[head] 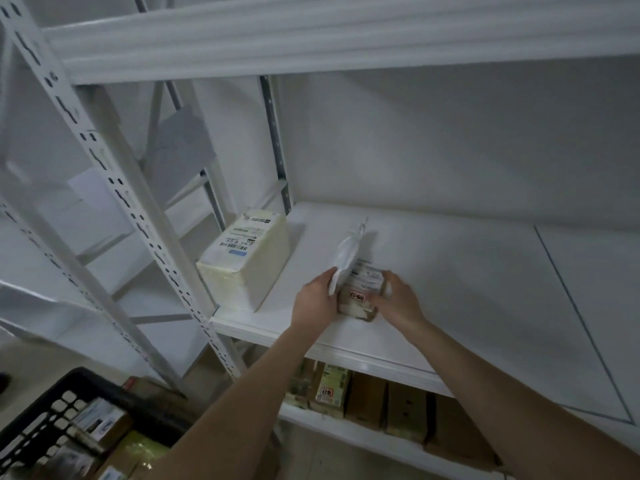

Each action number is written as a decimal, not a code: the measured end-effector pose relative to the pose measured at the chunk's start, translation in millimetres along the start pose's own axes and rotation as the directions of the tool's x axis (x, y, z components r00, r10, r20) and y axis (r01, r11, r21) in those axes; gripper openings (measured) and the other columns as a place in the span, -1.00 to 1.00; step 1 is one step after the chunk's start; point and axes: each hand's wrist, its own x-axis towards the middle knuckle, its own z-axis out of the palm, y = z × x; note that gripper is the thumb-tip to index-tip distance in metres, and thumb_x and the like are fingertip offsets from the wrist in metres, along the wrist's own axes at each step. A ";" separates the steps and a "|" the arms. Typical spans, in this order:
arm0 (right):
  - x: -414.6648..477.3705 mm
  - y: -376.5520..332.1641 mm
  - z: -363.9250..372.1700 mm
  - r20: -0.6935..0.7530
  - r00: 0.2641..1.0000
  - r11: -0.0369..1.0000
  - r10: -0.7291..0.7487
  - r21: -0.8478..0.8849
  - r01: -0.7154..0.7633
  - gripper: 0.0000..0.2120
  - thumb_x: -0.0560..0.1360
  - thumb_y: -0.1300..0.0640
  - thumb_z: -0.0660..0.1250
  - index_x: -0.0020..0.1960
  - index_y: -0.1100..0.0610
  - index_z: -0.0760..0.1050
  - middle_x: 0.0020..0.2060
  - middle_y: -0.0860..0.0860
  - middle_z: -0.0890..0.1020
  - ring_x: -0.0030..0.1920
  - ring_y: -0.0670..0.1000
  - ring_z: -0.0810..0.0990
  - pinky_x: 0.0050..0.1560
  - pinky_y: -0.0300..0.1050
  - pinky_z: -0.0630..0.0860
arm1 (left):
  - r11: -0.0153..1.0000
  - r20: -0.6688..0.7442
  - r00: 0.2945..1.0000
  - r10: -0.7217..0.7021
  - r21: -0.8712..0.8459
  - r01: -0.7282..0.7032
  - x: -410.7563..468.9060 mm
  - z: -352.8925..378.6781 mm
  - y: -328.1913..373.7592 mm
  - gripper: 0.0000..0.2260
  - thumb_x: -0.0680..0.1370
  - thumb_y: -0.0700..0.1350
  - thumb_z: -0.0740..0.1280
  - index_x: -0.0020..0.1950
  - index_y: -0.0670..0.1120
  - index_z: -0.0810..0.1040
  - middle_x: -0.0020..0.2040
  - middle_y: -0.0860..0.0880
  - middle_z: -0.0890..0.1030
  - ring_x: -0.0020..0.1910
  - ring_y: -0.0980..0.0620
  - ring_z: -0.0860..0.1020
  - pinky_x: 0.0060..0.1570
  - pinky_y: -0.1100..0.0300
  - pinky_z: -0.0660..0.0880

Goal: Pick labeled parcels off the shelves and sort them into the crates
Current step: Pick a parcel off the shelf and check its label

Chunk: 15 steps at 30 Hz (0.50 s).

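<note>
Both my arms reach onto the white shelf. My left hand pinches a thin white pouch that stands up on edge. Right beside it, my right hand grips a small brown labeled parcel with a red sticker, low on the shelf near its front edge. A larger cream-coloured parcel with a printed label lies at the shelf's left end, apart from both hands. A black crate holding several parcels stands at the lower left.
A perforated white upright slants across the left. Another shelf beam runs overhead. Brown cardboard boxes fill the shelf below. Pale parcels lie on the neighbouring rack at the left.
</note>
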 end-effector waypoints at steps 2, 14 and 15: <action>-2.8 10.5 -23.5 -0.004 1.000 1.000 0.014 -0.023 -0.014 -0.35 0.43 -0.02 0.42 0.46 -0.02 0.27 0.32 0.14 0.40 0.24 0.14 0.49 0.24 -0.03 0.44 | 0.989 0.009 1.000 0.026 -0.143 -0.025 -2.5 12.5 20.6 -0.67 0.63 -0.13 0.17 0.38 -0.11 0.44 0.20 -0.14 0.60 0.15 -0.15 0.56 0.04 0.21 0.44; -10.2 65.4 -101.5 -0.030 0.997 0.921 0.075 -0.381 -0.081 -0.37 0.45 -0.12 0.38 0.45 -0.04 0.27 0.47 0.12 0.07 0.37 0.19 0.31 0.36 -0.04 0.32 | 0.806 0.163 0.894 -0.417 -0.389 0.447 7.1 50.1 55.9 -0.41 0.50 -0.28 0.29 0.50 -0.02 0.25 0.32 -0.14 0.49 0.19 -0.17 0.52 0.11 -0.09 0.55; -9.8 67.4 -102.7 -0.032 0.996 0.919 0.077 -0.385 -0.084 -0.34 0.46 -0.12 0.38 0.47 -0.02 0.23 0.48 0.11 0.05 0.38 0.18 0.31 0.36 -0.03 0.33 | 0.846 0.179 0.897 -0.403 -0.301 0.440 7.1 49.6 52.4 -0.40 0.49 -0.25 0.33 0.50 -0.05 0.25 0.33 -0.15 0.48 0.19 -0.18 0.52 0.10 -0.09 0.55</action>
